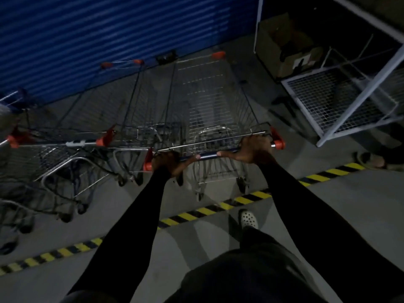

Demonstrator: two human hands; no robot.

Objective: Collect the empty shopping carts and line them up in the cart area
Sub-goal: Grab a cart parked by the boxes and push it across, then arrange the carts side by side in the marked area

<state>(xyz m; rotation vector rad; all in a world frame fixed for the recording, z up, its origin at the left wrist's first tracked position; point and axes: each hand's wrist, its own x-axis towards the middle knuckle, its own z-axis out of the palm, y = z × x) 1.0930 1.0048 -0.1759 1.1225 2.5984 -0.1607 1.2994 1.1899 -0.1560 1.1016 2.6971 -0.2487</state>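
An empty wire shopping cart [209,101] with orange corner caps stands in front of me, its nose near the blue corrugated wall [109,36]. Its blue handle bar [207,155] is gripped by both hands: my left hand [167,164] near the left orange end, my right hand [254,149] near the right end. The cart's wheels sit just beyond the yellow-black floor stripe [196,212]. A second empty cart [91,119] stands beside it on the left, parallel, with its handle [56,144] at a similar depth. More carts [13,106] show at the far left edge.
A white wire-mesh cage rack [341,101] stands at the right, with a cardboard box [286,44] behind it. Someone's sandalled foot [371,159] rests at the right by the stripe. My own white shoe [248,218] is on the grey concrete floor.
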